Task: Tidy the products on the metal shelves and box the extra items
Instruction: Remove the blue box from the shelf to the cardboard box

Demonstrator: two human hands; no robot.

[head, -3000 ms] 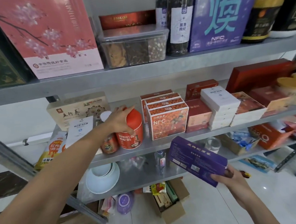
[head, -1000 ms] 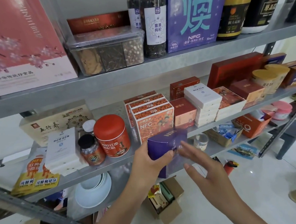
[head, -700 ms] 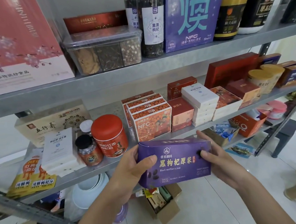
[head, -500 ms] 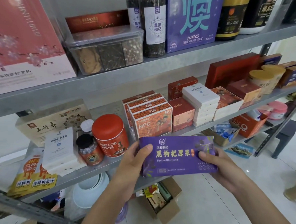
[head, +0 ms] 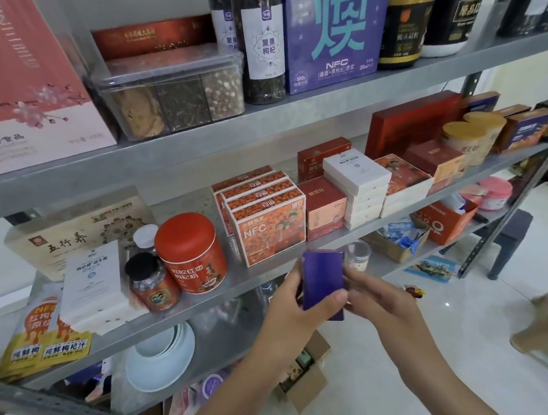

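A purple box (head: pixel 323 279) is held end-on in front of the middle metal shelf (head: pixel 239 288), just below the orange NFC boxes (head: pixel 269 230). My left hand (head: pixel 300 311) grips its left side with the thumb across the lower front. On the right side my right hand (head: pixel 373 297) holds it with curled fingers. A red canister (head: pixel 190 254) stands on the shelf to the left, beside a small black-capped jar (head: pixel 150 283) and a stack of white boxes (head: pixel 93 285).
The middle shelf also carries red boxes (head: pixel 326 212), a white box stack (head: pixel 359 187) and round yellow tubs (head: pixel 472 137). An open cardboard box (head: pixel 301 382) sits on the tiled floor below. White bowls (head: pixel 161 357) lie on the lower shelf. A stool (head: pixel 509 241) stands at right.
The purple box has turned from front face towards me to its narrow end towards me, and both hands have closed in around it, slightly higher near the shelf edge.
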